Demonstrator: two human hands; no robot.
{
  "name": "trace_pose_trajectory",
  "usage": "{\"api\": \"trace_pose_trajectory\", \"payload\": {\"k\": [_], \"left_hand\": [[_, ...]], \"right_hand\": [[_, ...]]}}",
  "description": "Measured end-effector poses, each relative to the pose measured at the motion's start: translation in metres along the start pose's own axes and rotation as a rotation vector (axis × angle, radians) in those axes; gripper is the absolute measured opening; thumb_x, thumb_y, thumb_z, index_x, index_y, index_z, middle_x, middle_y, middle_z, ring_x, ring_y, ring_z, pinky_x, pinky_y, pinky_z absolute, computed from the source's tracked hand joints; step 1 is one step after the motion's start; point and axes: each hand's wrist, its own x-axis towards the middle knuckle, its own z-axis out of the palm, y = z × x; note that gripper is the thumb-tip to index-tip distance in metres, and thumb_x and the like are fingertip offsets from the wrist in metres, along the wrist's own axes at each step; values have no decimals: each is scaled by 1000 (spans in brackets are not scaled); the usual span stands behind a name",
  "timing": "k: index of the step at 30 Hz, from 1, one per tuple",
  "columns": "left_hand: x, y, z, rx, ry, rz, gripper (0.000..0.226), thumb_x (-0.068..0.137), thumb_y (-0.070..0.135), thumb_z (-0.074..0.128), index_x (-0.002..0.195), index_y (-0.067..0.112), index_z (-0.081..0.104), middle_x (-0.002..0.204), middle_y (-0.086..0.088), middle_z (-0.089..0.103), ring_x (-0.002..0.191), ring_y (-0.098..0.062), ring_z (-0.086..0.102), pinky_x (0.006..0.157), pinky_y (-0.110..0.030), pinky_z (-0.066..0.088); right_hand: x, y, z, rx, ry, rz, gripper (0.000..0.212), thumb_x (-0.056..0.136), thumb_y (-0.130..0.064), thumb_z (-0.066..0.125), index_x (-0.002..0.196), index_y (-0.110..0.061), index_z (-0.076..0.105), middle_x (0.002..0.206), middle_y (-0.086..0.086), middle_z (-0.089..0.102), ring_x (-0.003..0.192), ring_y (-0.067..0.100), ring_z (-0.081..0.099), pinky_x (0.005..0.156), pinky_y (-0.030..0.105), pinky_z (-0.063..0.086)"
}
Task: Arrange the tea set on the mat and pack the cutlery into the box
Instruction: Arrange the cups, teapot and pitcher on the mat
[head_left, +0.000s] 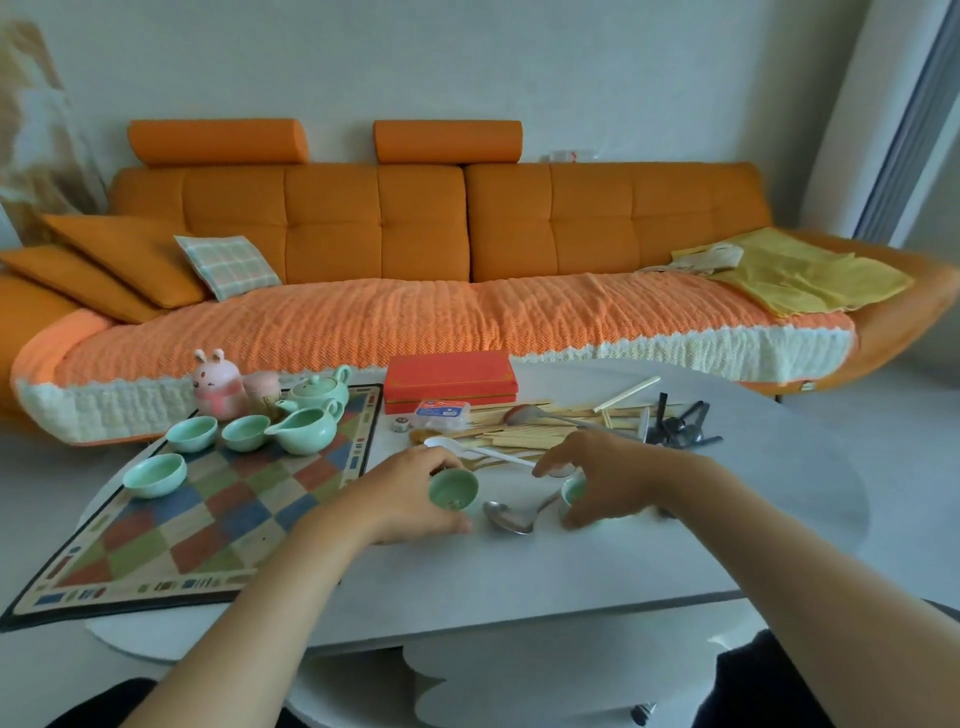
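While teapot (319, 388) and three cups (192, 434) are sitting on the mat (218, 525), a fourth cup (453, 488) is being gripped off-mat by left hand (410, 499) fingers (439, 458), a fifth cup (573, 491) by right hand (608, 478); cutlery (524, 431) is lying unpacked, box (451, 379) closed.

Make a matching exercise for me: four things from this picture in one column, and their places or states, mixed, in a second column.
Column 1
1. teapot
2. red box
3. yellow cloth
4. left hand

Column 2
A. on the sofa
B. grips a green cup
C. on the mat
D. behind the chopsticks

Pairs: 1-C, 2-D, 3-A, 4-B
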Motion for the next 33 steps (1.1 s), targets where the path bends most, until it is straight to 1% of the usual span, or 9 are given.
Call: {"api": "trace_pose_trajectory", "payload": {"k": [5,10,14,18,21,23,26,30,33], "left_hand": [[14,4,9,-54,13,52,63,66,58,81,119,40,53,123,18,51,106,-1,52,84,-22,42],[16,-3,9,-31,82,35,62,66,58,80,119,39,53,126,17,49,110,-6,51,85,-24,41],[8,-22,-3,34,179,-53,65,68,58,78,123,37,53,125,17,49,109,-7,50,84,-26,41],[-4,-52,-16,77,202,-172,76,66,58,76,132,32,48,132,11,49,114,-10,51,89,-28,44],[-20,-72,-29,89,181,-247,59,71,43,76,123,27,53,119,11,55,101,-11,54,75,-27,45],[-29,-88,-38,102,188,-274,47,68,40,75,110,28,57,112,11,60,95,-11,57,78,-31,51],[-41,-119,-50,78,179,-343,54,67,38,75,116,30,56,115,12,57,99,-13,56,78,-31,50],[-57,-153,-60,102,242,-413,63,63,48,78,120,33,53,116,12,57,99,-13,55,76,-32,50],[-60,-169,-65,131,316,-416,49,64,46,78,106,30,58,104,12,60,92,-13,57,74,-34,52]], "right_hand": [[-2,12,6,-13,8,44,57,77,-28,78,129,-38,57,133,-6,53,114,17,52,101,39,47],[8,-5,-2,43,113,-8,51,76,-30,77,125,-35,61,124,-9,56,104,15,56,90,34,53],[23,-40,-7,74,200,-102,49,77,-35,71,125,-34,62,121,-11,58,104,15,59,89,33,53],[42,-79,-3,166,199,-158,53,78,-31,68,130,-35,59,115,-8,60,97,17,64,82,31,55],[67,-112,3,145,203,-214,53,79,-31,68,131,-34,58,118,-6,53,97,16,59,76,28,51],[84,-136,11,139,204,-260,52,81,-31,67,132,-33,58,124,-5,54,97,14,54,75,26,46],[108,-170,24,96,183,-324,51,85,-33,66,135,-34,55,129,-4,53,109,15,55,79,24,40],[133,-201,41,69,128,-344,57,88,-31,65,141,-32,47,140,2,44,124,21,47,89,26,40],[144,-213,51,95,119,-357,58,87,-30,64,142,-30,47,140,0,47,123,20,49,94,28,44]]}}
